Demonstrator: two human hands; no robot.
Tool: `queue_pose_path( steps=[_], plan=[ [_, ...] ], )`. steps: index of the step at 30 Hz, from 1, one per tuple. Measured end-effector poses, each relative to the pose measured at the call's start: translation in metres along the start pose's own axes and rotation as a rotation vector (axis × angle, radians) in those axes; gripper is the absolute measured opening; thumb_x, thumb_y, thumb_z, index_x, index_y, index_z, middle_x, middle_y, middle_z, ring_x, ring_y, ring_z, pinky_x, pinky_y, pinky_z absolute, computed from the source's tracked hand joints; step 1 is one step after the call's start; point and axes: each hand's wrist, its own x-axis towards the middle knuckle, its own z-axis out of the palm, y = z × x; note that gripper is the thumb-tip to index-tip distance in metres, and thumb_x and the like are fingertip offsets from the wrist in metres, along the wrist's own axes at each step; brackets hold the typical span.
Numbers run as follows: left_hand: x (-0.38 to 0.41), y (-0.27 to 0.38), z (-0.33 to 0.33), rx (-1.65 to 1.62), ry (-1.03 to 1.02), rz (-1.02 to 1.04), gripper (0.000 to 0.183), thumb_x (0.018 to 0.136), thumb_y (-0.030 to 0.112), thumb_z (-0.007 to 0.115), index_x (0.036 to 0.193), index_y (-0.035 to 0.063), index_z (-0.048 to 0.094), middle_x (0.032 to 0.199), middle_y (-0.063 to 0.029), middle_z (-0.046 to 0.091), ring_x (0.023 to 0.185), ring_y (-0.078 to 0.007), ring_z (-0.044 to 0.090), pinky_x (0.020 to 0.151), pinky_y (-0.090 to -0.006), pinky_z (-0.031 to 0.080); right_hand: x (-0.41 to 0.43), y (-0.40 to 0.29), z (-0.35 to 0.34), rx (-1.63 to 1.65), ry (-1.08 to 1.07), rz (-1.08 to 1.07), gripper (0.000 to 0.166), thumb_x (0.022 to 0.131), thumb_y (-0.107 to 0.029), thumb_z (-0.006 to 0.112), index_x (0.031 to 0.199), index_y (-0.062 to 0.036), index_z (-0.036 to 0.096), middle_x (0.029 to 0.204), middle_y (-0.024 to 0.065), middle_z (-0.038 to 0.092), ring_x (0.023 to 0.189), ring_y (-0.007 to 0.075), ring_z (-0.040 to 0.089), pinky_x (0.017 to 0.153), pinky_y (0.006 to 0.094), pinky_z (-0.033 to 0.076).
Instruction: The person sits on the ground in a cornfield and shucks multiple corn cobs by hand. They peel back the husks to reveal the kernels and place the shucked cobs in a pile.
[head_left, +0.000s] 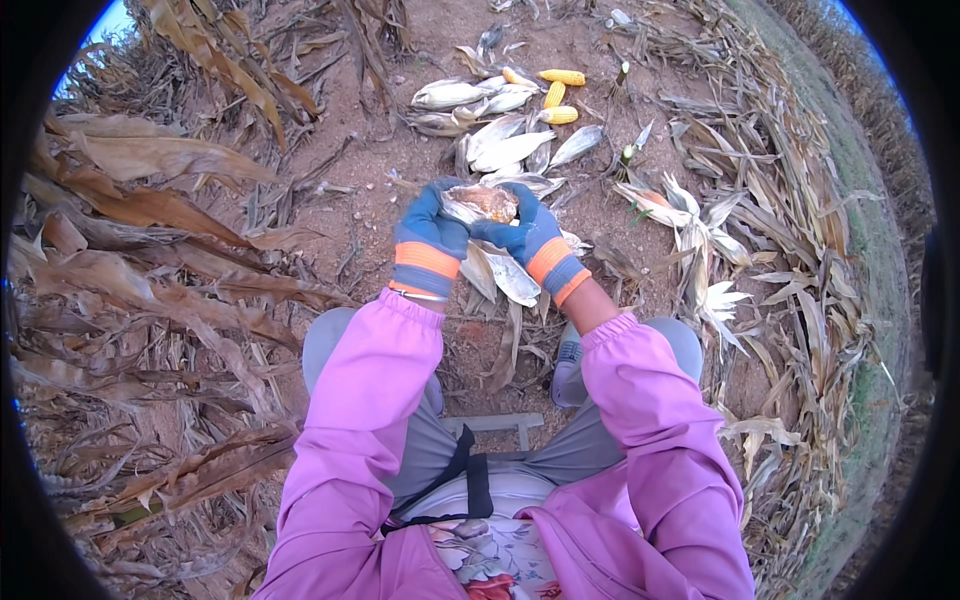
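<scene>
My left hand (433, 225) and my right hand (529, 226), both in blue work gloves with orange and grey cuffs, grip one corn ear (480, 205) between them. Brownish silk or husk covers much of this ear, and some yellow kernels show near the right glove. Pale husk leaves (506, 276) spread below the gloves, some partly hidden behind them. Just beyond the hands lie several ears still in dry husks (510, 150). Farther off, three bare yellow cobs (559, 115) rest on the soil beside another group of husked ears (454, 95).
Dry corn stalks and leaves (142, 285) cover the ground at left. Peeled husks (701, 232) lie at right, before a long band of dry stalks (810, 300). Short cut stubs (627, 154) stick up from the soil. A low stool frame (491, 422) shows between my legs.
</scene>
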Motion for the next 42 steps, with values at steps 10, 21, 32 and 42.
queue_pose_path(
  steps=[10,21,32,42],
  plan=[
    [0.007,0.019,0.001,-0.052,0.110,0.064,0.021,0.085,0.015,0.051,0.095,-0.0027,0.057,0.100,-0.0164,0.058,0.094,-0.0284,0.054,0.089,-0.0420,0.042,0.009,-0.001,-0.030,0.094,0.024,0.084,0.053,0.064,-0.020,0.075,0.108,0.0005,0.052,0.093,0.0093,0.061,0.082,0.0163,0.058,0.073,0.0281,0.047],
    [0.039,0.077,-0.064,0.055,0.348,0.332,0.017,0.084,0.010,0.050,0.094,-0.0020,0.058,0.099,-0.0131,0.058,0.094,-0.0248,0.053,0.091,-0.0384,0.041,0.011,-0.007,-0.092,0.726,0.218,0.341,0.029,0.073,-0.015,0.062,0.099,-0.0026,0.054,0.098,0.0147,0.057,0.085,0.0290,0.059,0.065,0.0463,0.053],
    [0.033,0.060,-0.048,0.007,0.633,0.345,0.020,0.082,0.017,0.051,0.090,0.0008,0.058,0.091,-0.0126,0.060,0.081,-0.0264,0.057,0.080,-0.0389,0.045,0.006,-0.002,-0.110,0.966,0.209,0.336,0.032,0.074,-0.014,0.060,0.103,-0.0020,0.052,0.099,0.0172,0.055,0.089,0.0324,0.057,0.069,0.0520,0.052],
    [0.014,0.032,-0.043,0.256,0.573,0.201,0.052,0.081,0.043,0.051,0.115,0.0044,0.047,0.120,-0.0114,0.048,0.111,-0.0238,0.043,0.091,-0.0424,0.035,-0.008,-0.014,-0.072,0.597,0.362,0.106,0.035,0.068,-0.007,0.068,0.098,-0.0014,0.052,0.088,0.0083,0.059,0.073,0.0173,0.059,0.057,0.0282,0.050]
  ],
)
